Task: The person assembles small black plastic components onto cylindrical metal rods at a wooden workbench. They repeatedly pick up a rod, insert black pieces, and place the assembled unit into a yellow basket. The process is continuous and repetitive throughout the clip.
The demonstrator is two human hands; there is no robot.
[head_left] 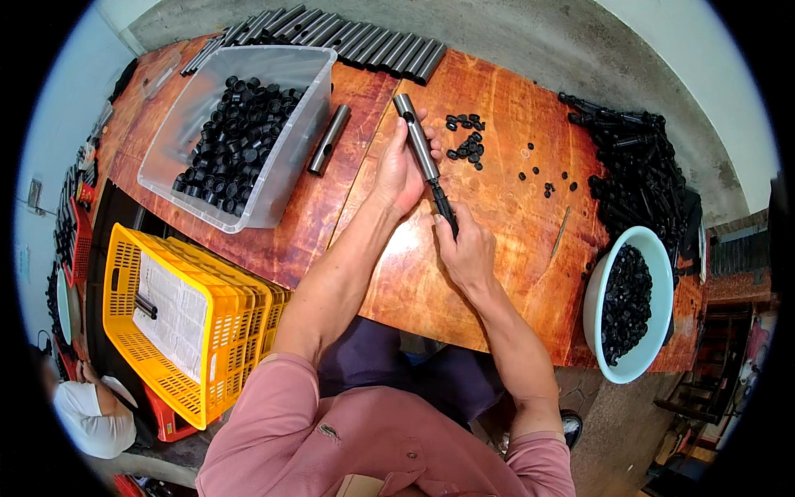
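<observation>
My left hand (pixel 401 170) is wrapped round a grey metal tube (pixel 416 139) with a dark hole near its upper end. The tube slants over the middle of the wooden table. Below it, my right hand (pixel 466 247) grips a black rod-shaped part (pixel 443 205), whose narrow upper end meets the tube's lower end. Whether that end sits inside the tube I cannot tell. A second metal tube (pixel 330 139) lies on the table left of my hands. Small black rings and caps (pixel 470 149) are scattered just to the right.
A clear plastic bin (pixel 286 186) of black caps stands at left, with a row of metal tubes (pixel 364 43) behind. Black parts (pixel 638 166) are heaped at right, beside a pale blue basin (pixel 660 331) of black pieces. Yellow crates (pixel 211 331) stand lower left; another person (pixel 95 414) is beyond.
</observation>
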